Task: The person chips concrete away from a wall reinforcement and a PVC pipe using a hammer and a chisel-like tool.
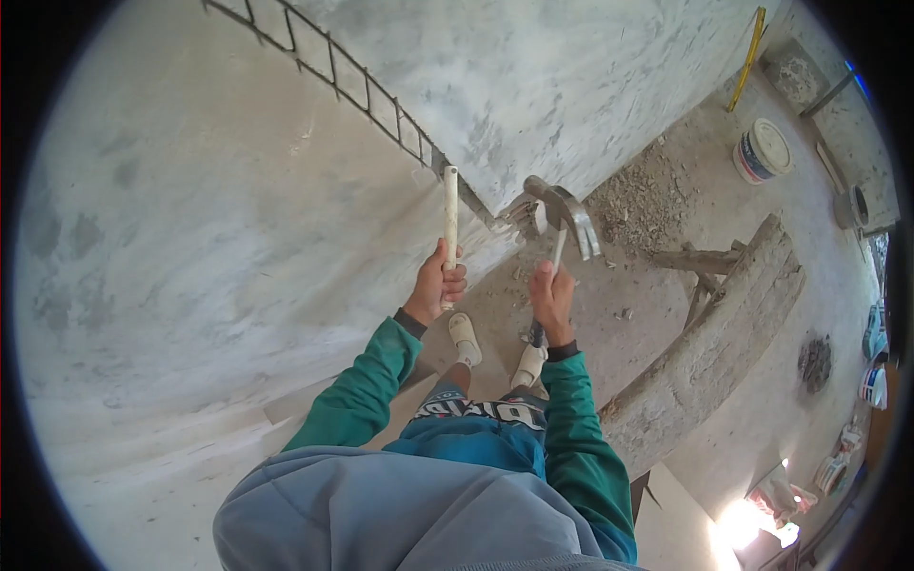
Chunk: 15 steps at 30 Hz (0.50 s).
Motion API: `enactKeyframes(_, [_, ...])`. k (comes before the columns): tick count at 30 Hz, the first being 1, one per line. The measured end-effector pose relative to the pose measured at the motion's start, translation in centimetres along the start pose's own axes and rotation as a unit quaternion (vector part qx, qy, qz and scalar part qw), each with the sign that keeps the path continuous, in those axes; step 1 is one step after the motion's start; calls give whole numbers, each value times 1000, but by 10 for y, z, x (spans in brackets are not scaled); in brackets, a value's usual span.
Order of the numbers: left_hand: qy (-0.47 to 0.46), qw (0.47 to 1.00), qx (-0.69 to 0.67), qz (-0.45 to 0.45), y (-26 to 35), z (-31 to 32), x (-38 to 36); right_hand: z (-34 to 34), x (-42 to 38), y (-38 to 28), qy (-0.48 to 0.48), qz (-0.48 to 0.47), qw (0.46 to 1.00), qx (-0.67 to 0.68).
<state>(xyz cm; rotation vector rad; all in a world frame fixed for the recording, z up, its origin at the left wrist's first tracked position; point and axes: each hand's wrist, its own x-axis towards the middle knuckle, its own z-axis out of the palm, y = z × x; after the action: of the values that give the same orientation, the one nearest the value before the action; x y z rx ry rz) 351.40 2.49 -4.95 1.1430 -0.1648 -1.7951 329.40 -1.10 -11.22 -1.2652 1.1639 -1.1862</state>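
My left hand [439,281] is wrapped round a pale, whitish rod [451,214], whose upper end is near the wall corner. In my right hand [552,295] is a claw hammer [568,211], gripped by its handle, with the metal head up and the claw toward the right. The hammer head and the rod are apart. Along the wall corner [464,186] runs a groove, and a ladder-shaped strip of metal wire [367,93] shows in its upper part. Around the hammer head, the wall's lower corner looks broken and rough.
Rubble [647,202] lies at the wall's foot. A wooden bench [705,352] stands to my right. Farther off are a white bucket [763,152] and a yellow level [747,59] leaning on the wall. My feet in light slippers are on the dusty floor below my hands.
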Motion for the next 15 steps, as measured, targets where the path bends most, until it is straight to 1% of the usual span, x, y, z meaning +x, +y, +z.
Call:
enactKeyframes(1, [27,1000,7,12,-3,2,1,-2,-4,-4,0,11,1000,13])
enactKeyframes(2, [31,999,9,11,-7,3,2,-5,-8,-16,0,16,1000,16])
enactKeyframes(4, [41,998,39,42,-8,4,4,-12,-9,-45,-19,5,997,74])
enactKeyframes(5, [43,997,40,45,-7,3,4,-10,-10,-59,-21,4,997,77])
enactKeyframes(6, [42,997,48,40,-5,0,3,-4,-14,-73,26,-74,986,149])
enactKeyframes(7, [40,997,56,35,-4,-2,1,3,-15,-86,73,-152,961,218])
enactKeyframes(8, [41,997,56,39,-3,-4,-1,10,-13,-99,70,-154,961,220])
enactKeyframes(9, [38,996,69,38,-2,-5,-4,18,-9,-111,74,-233,924,296])
enactKeyframes(10, [35,995,82,38,0,-7,-4,24,-3,-119,75,-309,874,368])
enactKeyframes(11, [36,995,82,43,3,-10,-3,31,5,-103,72,-312,872,371])
enactKeyframes(12, [31,995,87,34,4,-14,-3,41,11,-69,57,-352,926,121])
enactKeyframes(13, [24,995,91,23,2,-18,-2,48,13,-40,40,-369,918,-139])
enactKeyframes(14, [19,995,92,24,0,-23,0,53,12,-22,42,-372,916,-142])
enactKeyframes(15, [17,994,106,29,-1,-32,0,56,11,-7,-8,-185,979,-82])
